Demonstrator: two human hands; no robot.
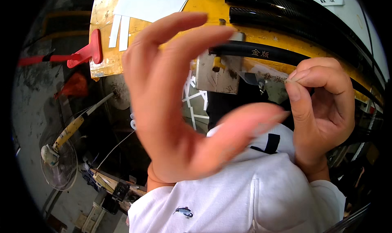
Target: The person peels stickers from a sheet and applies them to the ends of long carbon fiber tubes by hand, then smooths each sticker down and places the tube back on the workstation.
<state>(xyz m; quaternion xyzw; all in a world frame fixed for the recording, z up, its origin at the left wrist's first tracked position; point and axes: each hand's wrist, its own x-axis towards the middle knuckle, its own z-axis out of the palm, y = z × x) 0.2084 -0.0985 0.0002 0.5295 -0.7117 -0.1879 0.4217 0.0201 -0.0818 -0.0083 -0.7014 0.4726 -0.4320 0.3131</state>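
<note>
My left hand is raised close to the camera, a little blurred, with its fingers and thumb spread wide in a C shape and nothing between them. At the right, my right hand pinches the end of a clear film strip between thumb and fingertips. The film carries dark printed characters and hangs to the left of those fingertips. Just beyond it lies a black tube with gold-coloured characters on its side. Its left end rests by a worn metal block at the yellow table's near edge.
Several glossy black tubes lie along the far side of the yellow table. White paper sheets and narrow strips sit at the far left. A red T-shaped handle juts past the table's left edge. A fan stands lower left.
</note>
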